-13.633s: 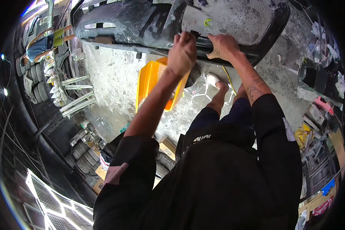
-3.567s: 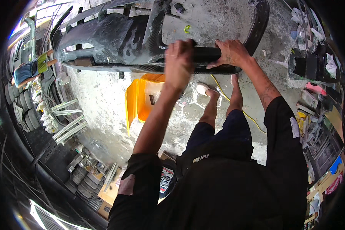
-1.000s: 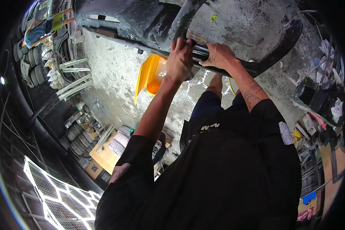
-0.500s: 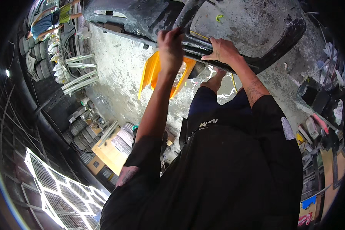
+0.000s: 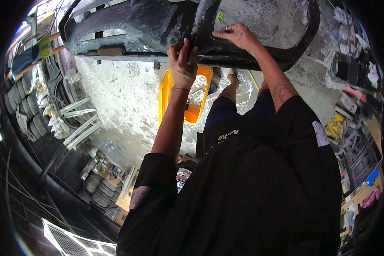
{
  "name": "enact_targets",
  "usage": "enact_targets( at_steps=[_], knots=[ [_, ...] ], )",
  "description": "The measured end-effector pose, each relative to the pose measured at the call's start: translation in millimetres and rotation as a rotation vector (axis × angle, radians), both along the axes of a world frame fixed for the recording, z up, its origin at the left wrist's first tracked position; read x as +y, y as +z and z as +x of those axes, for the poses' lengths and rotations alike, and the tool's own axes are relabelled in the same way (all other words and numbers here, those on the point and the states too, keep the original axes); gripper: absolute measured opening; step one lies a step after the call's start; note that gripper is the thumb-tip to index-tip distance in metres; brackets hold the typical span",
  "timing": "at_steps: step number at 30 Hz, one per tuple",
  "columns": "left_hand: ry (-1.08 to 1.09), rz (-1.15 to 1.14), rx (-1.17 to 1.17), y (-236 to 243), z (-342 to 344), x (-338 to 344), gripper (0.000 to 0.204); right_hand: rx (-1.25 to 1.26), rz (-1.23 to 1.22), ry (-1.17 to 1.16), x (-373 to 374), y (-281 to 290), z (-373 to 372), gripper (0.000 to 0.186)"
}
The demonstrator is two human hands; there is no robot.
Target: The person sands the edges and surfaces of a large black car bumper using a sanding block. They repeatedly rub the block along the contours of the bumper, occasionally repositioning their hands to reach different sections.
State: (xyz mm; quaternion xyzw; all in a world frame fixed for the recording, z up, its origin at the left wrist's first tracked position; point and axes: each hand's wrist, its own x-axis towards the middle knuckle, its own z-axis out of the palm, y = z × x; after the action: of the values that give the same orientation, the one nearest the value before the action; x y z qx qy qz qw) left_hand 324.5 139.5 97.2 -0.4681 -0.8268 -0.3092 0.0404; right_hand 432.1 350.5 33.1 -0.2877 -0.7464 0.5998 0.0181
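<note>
A large black car bumper point(image 5: 136, 25) with dull, scuffed patches and wide openings spans the top of the view. My left hand point(image 5: 183, 66) is up at its near edge, fingers curled around a small dark thing that I cannot make out. To its right, my right hand point(image 5: 241, 36) is over the bumper's upright part, its fingers drawn together toward the surface. Whatever they pinch, if anything, is too small to tell. Below the bumper, partly behind my left forearm, is a yellow-orange plastic piece point(image 5: 163, 96) with an open middle.
Stacked tyres point(image 5: 19, 100) and pale strips point(image 5: 83, 132) lie at the left, where another person point(image 5: 25, 62) is at the far edge. Cluttered shelving with a yellow bundle point(image 5: 336, 127) runs along the right. A small yellow-green scrap point(image 5: 220, 17) lies on the stained concrete floor point(image 5: 119, 94).
The view has shifted, showing more of the bumper. My right hand has lifted from its flat hold on the near edge and moved farther over the bumper. My left hand remains at the bumper.
</note>
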Motion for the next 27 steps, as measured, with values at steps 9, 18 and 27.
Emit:
enact_targets(
  at_steps=[9, 18, 27],
  knots=[
    [-0.022, -0.01, -0.334, 34.0, -0.1, 1.9, 0.038, -0.157, 0.659, 0.272, -10.3, 19.7, 48.0, 0.095],
    [-0.402, -0.465, -0.047, 29.1, 20.0, 66.2, 0.034, -0.142, 0.609, 0.474, -0.5, 3.1, 46.4, 0.073],
    [-0.44, -0.409, -0.049, 27.7, 16.6, 67.1, 0.022, -0.136, 0.618, 0.408, 4.1, 12.0, 42.4, 0.063]
  ],
)
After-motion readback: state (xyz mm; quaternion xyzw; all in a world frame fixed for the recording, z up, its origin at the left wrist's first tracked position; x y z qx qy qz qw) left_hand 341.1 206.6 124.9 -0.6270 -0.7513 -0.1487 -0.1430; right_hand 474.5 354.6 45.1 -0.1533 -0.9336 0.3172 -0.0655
